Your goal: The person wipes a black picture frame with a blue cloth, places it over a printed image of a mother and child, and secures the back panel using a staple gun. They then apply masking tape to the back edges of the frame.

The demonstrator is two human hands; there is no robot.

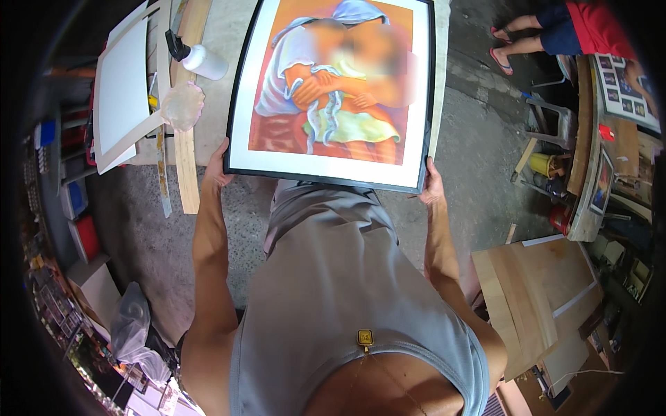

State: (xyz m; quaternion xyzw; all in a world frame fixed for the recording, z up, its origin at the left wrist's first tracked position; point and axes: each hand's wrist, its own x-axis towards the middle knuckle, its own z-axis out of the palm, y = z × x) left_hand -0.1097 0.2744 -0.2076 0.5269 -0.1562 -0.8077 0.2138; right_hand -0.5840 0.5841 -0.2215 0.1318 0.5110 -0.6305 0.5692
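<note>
A framed painting [277, 90] with a thin black frame and a white mat lies face up before me, its near edge tilted toward my body. The picture shows robed figures on an orange ground. My left hand [218, 165] grips the frame's lower left corner, with its fingers partly hidden beneath. At the lower right corner, my right hand [432, 182] is closed on the frame, its fingers mostly out of sight underneath. A white spray bottle [205, 62] with a black trigger head stands left of the frame, and a crumpled pale cloth [183, 106] lies close by it.
The frame is over a pale worktable [220, 28]. White mat boards [125, 90] and wooden strips [186, 159] overlap its left side. At the upper right stands another person [555, 31] in red top and dark shorts, near a grey stool [551, 121]. Plywood sheets [534, 298] lie lower right.
</note>
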